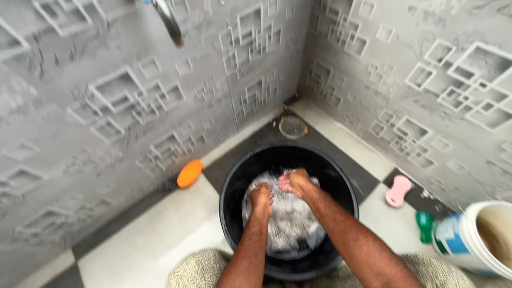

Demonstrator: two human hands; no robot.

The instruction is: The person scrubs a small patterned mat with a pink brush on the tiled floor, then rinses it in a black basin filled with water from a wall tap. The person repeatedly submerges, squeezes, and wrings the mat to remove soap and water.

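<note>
Two hands are plunged into a black bucket (233, 184) on the tiled floor, where white-grey wet cloth (290, 224) is bunched. Cloth is clenched in the right hand (296, 183) and gripped by the left hand (261, 195).

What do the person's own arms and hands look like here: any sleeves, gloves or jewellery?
Both forearms are bare, with no sleeves in view. The left hand and right hand wear no gloves. No watch or bracelet shows. Rings cannot be ruled out, since the fingers are blurred.
</note>
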